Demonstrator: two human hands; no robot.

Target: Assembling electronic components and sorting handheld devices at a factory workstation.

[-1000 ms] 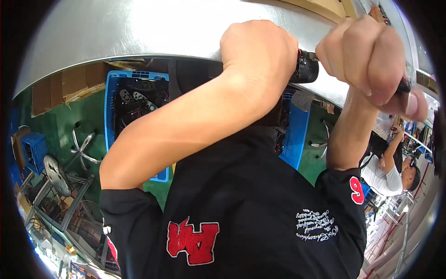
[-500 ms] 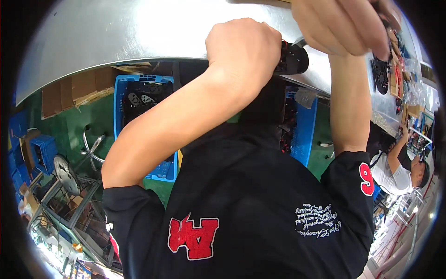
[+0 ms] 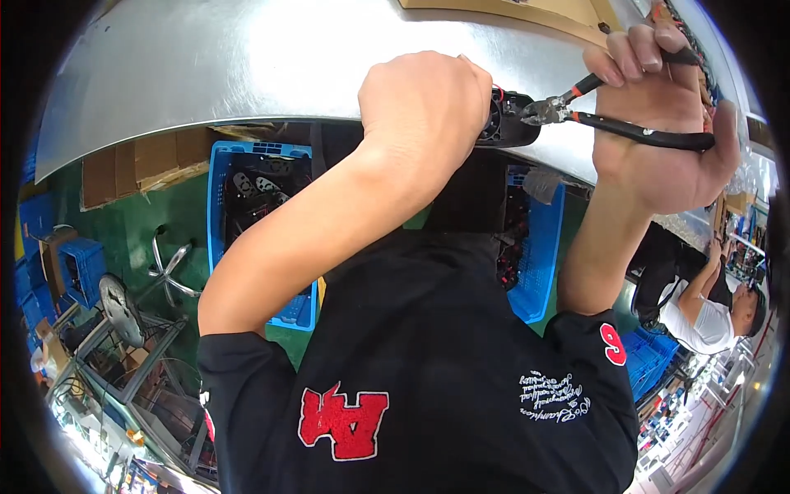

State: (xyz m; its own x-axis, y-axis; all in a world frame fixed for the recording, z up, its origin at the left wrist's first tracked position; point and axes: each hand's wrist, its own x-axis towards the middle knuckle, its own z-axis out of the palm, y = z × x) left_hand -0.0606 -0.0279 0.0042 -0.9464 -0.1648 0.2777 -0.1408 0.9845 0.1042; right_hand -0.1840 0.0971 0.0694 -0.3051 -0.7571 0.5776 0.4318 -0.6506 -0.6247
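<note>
My left hand (image 3: 428, 99) is closed round a black plastic housing (image 3: 520, 133) at the near edge of the metal table; its fingers are hidden behind the back of the hand. A small round fan and a bit of red wire show where the housing sticks out to the right. My right hand (image 3: 658, 160) holds cutting pliers (image 3: 550, 110) with black and orange handles, palm turned up. The handles are spread wide, one at the fingertips, the other across the palm by the thumb. The pliers' jaws point left, at the housing's right end; whether they touch it I cannot tell.
A cardboard tray (image 3: 527, 11) lies on the metal table (image 3: 189, 74) at the far side. Below the table edge stand a blue crate (image 3: 216, 198) of black parts and another blue crate (image 3: 539, 255). A person (image 3: 708, 317) works at far right.
My right hand has come nearer and turned palm up, bringing the opened pliers into full view. My left hand and the housing have shifted slightly nearer.
</note>
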